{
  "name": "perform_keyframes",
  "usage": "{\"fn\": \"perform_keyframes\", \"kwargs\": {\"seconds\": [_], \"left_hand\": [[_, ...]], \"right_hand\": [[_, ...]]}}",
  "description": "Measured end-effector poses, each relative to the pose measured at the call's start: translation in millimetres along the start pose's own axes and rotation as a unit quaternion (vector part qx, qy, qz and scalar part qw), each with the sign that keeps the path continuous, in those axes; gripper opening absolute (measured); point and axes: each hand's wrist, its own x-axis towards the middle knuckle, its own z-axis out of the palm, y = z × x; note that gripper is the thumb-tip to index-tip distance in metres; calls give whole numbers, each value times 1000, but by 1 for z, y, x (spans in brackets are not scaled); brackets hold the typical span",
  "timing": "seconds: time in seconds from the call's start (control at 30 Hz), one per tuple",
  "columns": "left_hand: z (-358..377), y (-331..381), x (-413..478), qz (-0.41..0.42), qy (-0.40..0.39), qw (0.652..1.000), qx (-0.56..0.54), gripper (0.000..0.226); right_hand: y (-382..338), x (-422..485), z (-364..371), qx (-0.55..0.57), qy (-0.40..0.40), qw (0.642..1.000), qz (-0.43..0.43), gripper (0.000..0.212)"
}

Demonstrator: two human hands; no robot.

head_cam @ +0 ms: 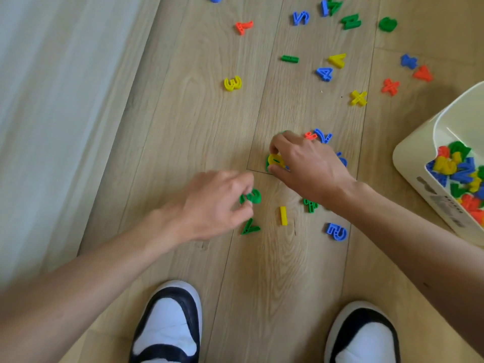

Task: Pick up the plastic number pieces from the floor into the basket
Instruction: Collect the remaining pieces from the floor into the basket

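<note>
Several coloured plastic number pieces lie scattered on the wooden floor (183,121). My left hand (214,203) pinches a green piece (253,197) just above the floor. A green V-shaped piece (249,227) lies right below it. My right hand (306,163) grips a yellow piece (275,159) together with a green one beneath it, low over the floor. Between my arms lie a yellow bar (283,215), a blue 5 (337,231) and a green sign (310,205). The white basket (411,163) at the right edge holds several pieces.
More pieces lie farther off: a yellow 3 (232,83), a blue 4 (324,73), a yellow cross (358,97), a red 1 (244,27). A white curtain (52,100) hangs along the left. My two black-and-white shoes (167,323) stand at the bottom.
</note>
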Motion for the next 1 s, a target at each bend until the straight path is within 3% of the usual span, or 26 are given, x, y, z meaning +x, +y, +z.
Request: {"fn": "perform_keyframes", "kwargs": {"seconds": [0.23, 0.47, 0.73, 1.0], "left_hand": [[26, 19, -24, 69, -57, 995, 43, 18], [40, 16, -32, 39, -48, 996, 62, 24], [49, 22, -33, 36, -4, 995, 97, 35], [56, 28, -33, -13, 29, 989, 143, 39]], "right_hand": [[1, 4, 9, -23, -23, 999, -16, 35], [-1, 2, 14, -38, -30, 998, -44, 36], [14, -48, -2, 164, 23, 986, 38, 34], [36, -127, -4, 136, -52, 977, 159, 33]]}}
